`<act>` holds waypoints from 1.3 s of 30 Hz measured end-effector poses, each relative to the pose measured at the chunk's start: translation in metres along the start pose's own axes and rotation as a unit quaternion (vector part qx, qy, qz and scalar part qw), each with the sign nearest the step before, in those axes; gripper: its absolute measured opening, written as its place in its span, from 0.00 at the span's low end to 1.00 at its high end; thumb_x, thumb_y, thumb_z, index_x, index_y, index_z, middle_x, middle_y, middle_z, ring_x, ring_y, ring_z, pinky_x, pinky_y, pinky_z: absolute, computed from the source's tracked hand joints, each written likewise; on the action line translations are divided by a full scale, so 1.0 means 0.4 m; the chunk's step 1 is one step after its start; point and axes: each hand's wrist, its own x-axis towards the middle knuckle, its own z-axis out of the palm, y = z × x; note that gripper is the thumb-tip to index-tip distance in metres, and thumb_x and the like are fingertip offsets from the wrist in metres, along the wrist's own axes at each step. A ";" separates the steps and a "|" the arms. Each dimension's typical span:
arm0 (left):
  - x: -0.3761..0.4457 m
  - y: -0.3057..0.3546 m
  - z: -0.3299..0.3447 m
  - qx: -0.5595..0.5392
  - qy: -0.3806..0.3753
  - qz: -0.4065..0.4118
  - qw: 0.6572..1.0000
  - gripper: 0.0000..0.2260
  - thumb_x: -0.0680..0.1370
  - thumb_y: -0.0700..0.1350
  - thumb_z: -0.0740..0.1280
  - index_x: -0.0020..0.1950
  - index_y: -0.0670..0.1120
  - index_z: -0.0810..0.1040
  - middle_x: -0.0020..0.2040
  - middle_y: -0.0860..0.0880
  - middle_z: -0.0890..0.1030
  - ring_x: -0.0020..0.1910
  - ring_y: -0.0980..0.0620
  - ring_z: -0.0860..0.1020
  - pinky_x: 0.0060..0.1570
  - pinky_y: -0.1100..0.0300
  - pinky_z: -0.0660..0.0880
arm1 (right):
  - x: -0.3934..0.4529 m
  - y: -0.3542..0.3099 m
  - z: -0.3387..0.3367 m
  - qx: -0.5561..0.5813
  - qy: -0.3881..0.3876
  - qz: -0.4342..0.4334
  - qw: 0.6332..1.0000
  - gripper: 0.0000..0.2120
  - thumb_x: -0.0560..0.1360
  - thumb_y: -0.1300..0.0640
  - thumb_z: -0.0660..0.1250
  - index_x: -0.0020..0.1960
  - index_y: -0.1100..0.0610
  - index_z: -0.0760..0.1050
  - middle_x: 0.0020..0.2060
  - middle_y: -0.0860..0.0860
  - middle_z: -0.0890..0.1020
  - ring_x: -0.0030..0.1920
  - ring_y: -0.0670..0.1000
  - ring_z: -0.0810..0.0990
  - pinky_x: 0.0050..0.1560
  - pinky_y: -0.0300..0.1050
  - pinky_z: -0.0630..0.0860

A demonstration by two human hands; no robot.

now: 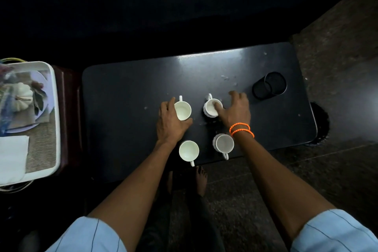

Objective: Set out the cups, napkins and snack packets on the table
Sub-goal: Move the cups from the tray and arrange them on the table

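Several white cups stand upright on the dark low table (126,108). My left hand (170,121) wraps the far-left cup (183,110) from its left side, thumb under its near rim. My right hand (235,110) holds the far-right cup (211,107), with a finger over its rim. Two more cups stand nearer me, one at the left (188,151) and one at the right (224,143), handles pointing toward me. A folded white napkin (13,157) and clear snack packets (6,106) lie in the white tray (55,108) at the far left.
The tray rests on a dark red stand left of the table. A black ring-shaped cup holder (269,85) sits at the table's far right. My bare feet (201,180) stand on the stone floor by the table's near edge.
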 end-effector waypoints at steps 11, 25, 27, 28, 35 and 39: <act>0.008 -0.009 -0.008 0.035 0.054 0.040 0.997 0.45 0.66 0.68 0.74 0.76 0.49 0.65 0.69 0.48 0.70 0.68 0.46 0.72 0.65 0.47 0.73 | 0.150 0.163 -0.177 -0.070 0.207 0.189 0.957 0.49 0.58 0.34 0.74 0.70 0.56 0.64 0.66 0.60 0.71 0.63 0.65 0.71 0.59 0.63 0.72; 0.128 0.370 0.144 0.000 -0.058 0.266 0.962 0.20 0.79 0.49 0.67 0.71 0.46 0.77 0.67 0.46 0.80 0.67 0.45 0.75 0.68 0.52 0.71 | 0.215 0.222 -0.185 0.114 0.107 0.169 0.973 0.52 0.60 0.47 0.83 0.76 0.60 0.61 0.71 0.61 0.66 0.71 0.64 0.66 0.72 0.56 0.68; 0.142 0.440 0.176 -0.015 -0.085 0.270 0.959 0.20 0.81 0.48 0.66 0.72 0.46 0.76 0.69 0.46 0.79 0.68 0.45 0.74 0.69 0.54 0.69 | 0.224 0.230 -0.189 0.104 0.107 0.161 0.976 0.53 0.59 0.47 0.83 0.76 0.60 0.61 0.71 0.60 0.66 0.71 0.64 0.66 0.71 0.55 0.68; 0.146 0.468 0.189 -0.020 -0.090 0.268 0.959 0.20 0.81 0.47 0.65 0.73 0.46 0.76 0.69 0.46 0.79 0.69 0.46 0.74 0.69 0.54 0.68 | 0.227 0.233 -0.191 0.094 0.104 0.155 0.978 0.54 0.59 0.47 0.83 0.76 0.60 0.61 0.71 0.60 0.66 0.70 0.64 0.66 0.70 0.56 0.69; 0.116 0.446 0.193 -0.037 -0.055 0.226 0.972 0.18 0.80 0.48 0.66 0.70 0.46 0.78 0.67 0.47 0.80 0.67 0.47 0.75 0.66 0.53 0.72 | 0.192 0.198 -0.200 -0.070 0.149 0.116 0.979 0.54 0.57 0.38 0.80 0.76 0.54 0.61 0.73 0.59 0.66 0.72 0.63 0.65 0.67 0.64 0.65; 0.131 0.326 0.101 -0.043 0.006 0.151 0.988 0.17 0.79 0.47 0.67 0.67 0.46 0.80 0.64 0.47 0.81 0.65 0.46 0.76 0.64 0.52 0.73 | 0.164 0.067 -0.161 -0.110 0.136 -0.012 0.985 0.49 0.60 0.39 0.79 0.74 0.54 0.63 0.71 0.61 0.68 0.71 0.65 0.67 0.67 0.64 0.65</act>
